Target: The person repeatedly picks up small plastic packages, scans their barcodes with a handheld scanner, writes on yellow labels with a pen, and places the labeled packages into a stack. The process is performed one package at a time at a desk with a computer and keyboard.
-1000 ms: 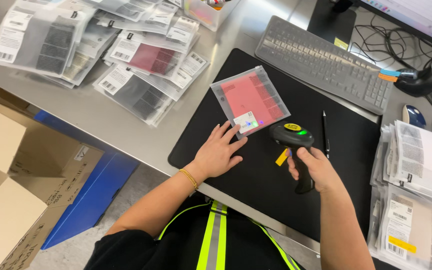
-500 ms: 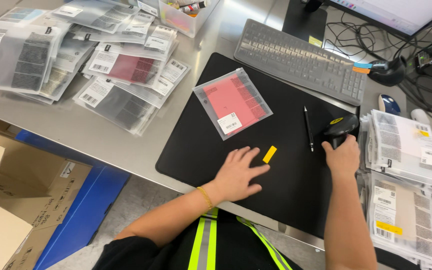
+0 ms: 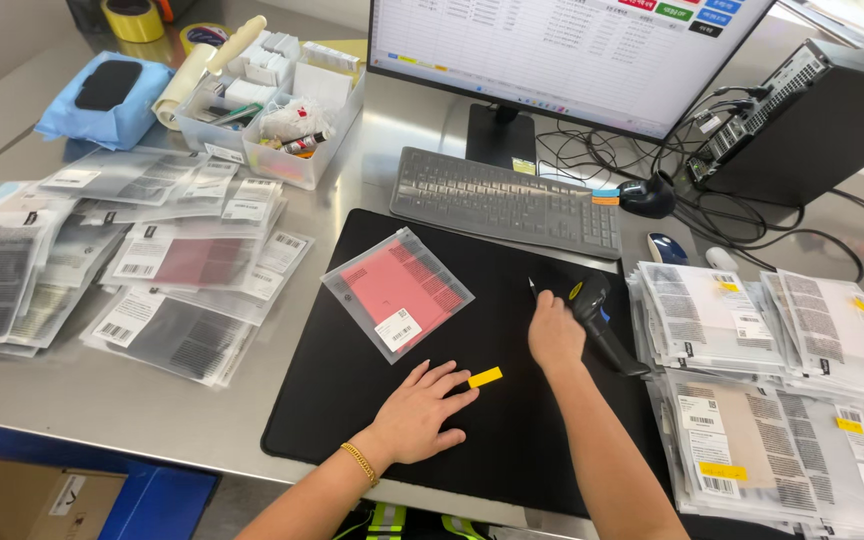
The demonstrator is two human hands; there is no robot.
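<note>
While the left hand lies flat and open beside the yellow tag, the right hand rests against the scanner, grip uncertain; pouch nearby; set the scanner down clear of the stacks.

Black mat with a little yellow tag on it — plus a clear pouch showing pink-red inside and a white barcode label. Grey keyboard, black scanner, blue cloth — gold bracelet too.
</note>
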